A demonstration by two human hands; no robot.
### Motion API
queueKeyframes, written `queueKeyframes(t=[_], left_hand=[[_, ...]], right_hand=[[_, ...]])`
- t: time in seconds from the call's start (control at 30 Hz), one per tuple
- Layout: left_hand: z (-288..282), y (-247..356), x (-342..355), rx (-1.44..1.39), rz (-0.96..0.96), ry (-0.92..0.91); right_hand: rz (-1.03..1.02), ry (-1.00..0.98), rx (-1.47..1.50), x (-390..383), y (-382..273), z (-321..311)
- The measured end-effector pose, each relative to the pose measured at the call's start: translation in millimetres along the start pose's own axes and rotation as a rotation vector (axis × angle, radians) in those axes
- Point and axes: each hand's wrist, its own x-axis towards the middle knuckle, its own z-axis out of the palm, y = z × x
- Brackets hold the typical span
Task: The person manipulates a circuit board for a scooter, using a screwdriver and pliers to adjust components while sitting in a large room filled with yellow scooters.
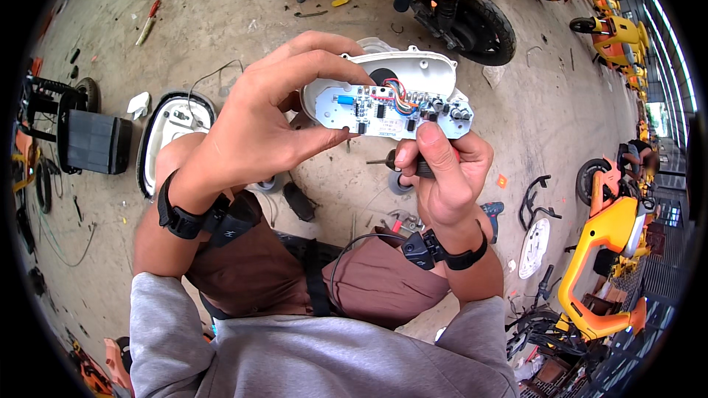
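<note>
A long white circuit board, with colored wires and small components, is held upright in front of a white plastic housing. My left hand is closed round the left end of both, fingers over the top and thumb at the board's lower edge. My right hand has its thumb on the board's lower right part, while its curled fingers grip a screwdriver whose shaft points left. Part of the housing is hidden behind the board.
Yellow scooters stand right and ahead; a person is at the far right. On the floor lie a white casing, a red-handled tool and a white panel. A black box with wheels stands left.
</note>
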Motion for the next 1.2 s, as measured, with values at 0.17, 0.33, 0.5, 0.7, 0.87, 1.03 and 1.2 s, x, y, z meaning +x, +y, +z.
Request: queueKeyframes(t=[0.17, 0.33, 0.5, 0.7, 0.87, 1.03, 1.2], left_hand=[[-0.1, -0.2, 0.2, -0.041, -0.015, 0.002], [-0.4, -2.7, 0.9, -0.027, 0.022, 0.007], [0.0, -2.4, 0.8, -0.065, -0.006, -0.001], [-0.5, -3.6, 0.1, -0.104, -0.021, -0.009], [-1.0, -1.2, -0.1, -0.132, -0.030, -0.023], [-1.2, -1.8, 0.5, -0.129, -0.012, -0.024], [0.7, -2.6, 0.9, -0.111, 0.015, -0.011]], right_hand=[[0.007, 0.002, -0.009, 0.0, -1.9, 0.6], [-0.001, 0.001, -0.017, 0.1, -1.4, 1.1], [-0.007, 0.003, -0.007, 0.1, -0.5, 0.9], [0.002, -0.002, 0.003, -0.4, -0.6, 2.0], [0.005, 0.012, -0.001, -1.4, -1.1, 2.2], [-0.003, 0.015, -0.007, -0.4, -0.2, 2.7], [0.004, 0.018, -0.010, -0.6, -0.8, 2.0]])
